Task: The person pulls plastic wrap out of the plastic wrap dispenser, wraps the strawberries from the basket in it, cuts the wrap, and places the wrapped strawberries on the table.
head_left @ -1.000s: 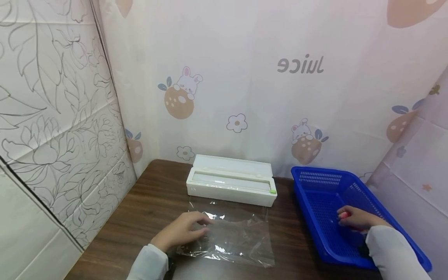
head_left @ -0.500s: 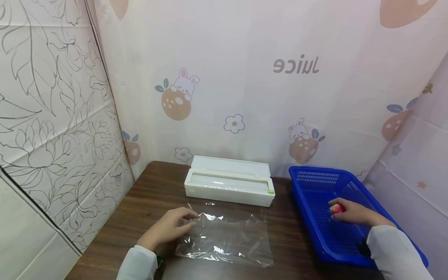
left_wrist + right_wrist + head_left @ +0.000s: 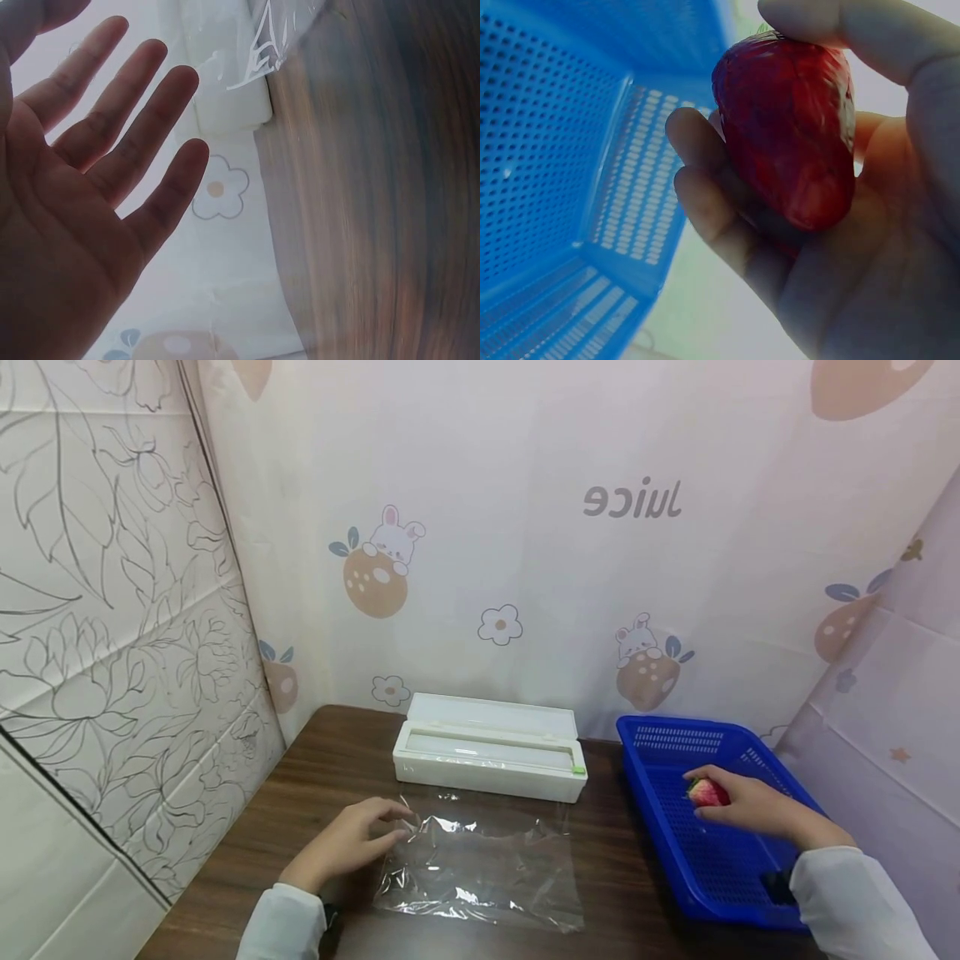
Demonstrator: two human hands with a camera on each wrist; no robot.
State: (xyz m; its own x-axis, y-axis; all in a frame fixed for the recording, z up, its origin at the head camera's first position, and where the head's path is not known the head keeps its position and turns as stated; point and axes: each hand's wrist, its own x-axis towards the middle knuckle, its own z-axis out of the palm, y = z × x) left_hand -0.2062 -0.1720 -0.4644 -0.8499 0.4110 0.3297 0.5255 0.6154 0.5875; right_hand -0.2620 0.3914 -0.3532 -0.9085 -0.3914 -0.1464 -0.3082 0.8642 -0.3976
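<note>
Right hand had fingers curled round the strawberry over the basket, leafy end pointing left. Film lay farther left on the tabletop; left hand, fingers loose, was nearer it.

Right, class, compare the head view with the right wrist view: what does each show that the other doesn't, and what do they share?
Only the head view shows the left hand, the white box and the clear film on the wooden table.

Only the right wrist view shows the palm side of the right hand.

Both show that hand's fingers holding a red strawberry, and the blue basket with its perforated walls.
</note>
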